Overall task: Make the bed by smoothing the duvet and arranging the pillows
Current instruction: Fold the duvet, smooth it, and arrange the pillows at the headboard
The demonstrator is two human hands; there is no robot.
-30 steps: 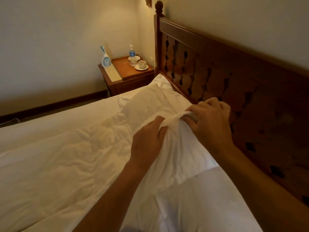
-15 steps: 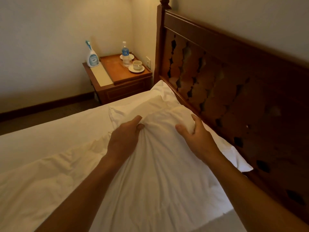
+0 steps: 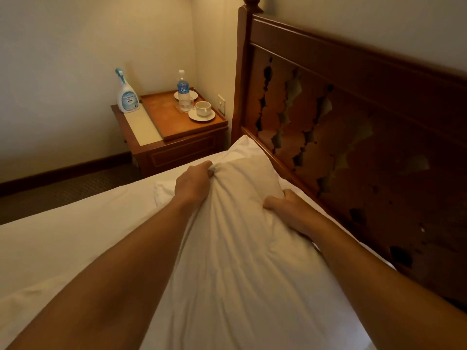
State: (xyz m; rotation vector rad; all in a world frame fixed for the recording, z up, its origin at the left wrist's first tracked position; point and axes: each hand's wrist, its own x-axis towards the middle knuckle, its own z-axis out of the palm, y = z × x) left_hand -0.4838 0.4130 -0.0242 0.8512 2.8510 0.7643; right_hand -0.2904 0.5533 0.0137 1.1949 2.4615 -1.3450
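Note:
A white pillow (image 3: 242, 248) lies lengthwise along the carved wooden headboard (image 3: 353, 137), on top of another white pillow (image 3: 240, 149) whose far corner pokes out beyond it. My left hand (image 3: 194, 183) grips a bunched fold of the upper pillow at its far left corner. Gripping the same pillow's right edge near the headboard is my right hand (image 3: 288, 210), fingers curled into the fabric. The white duvet (image 3: 75, 236) spreads to the left, fairly smooth.
A wooden nightstand (image 3: 171, 137) stands past the bed's far corner. It carries a spray bottle (image 3: 127, 93), a water bottle (image 3: 183, 90) and a cup on a saucer (image 3: 203, 111). Dark carpet (image 3: 63, 190) runs along the wall.
Both hands have pushed the upper pillow farther toward the nightstand end of the bed. The hands spread apart, the left to the far corner, the right to the headboard side.

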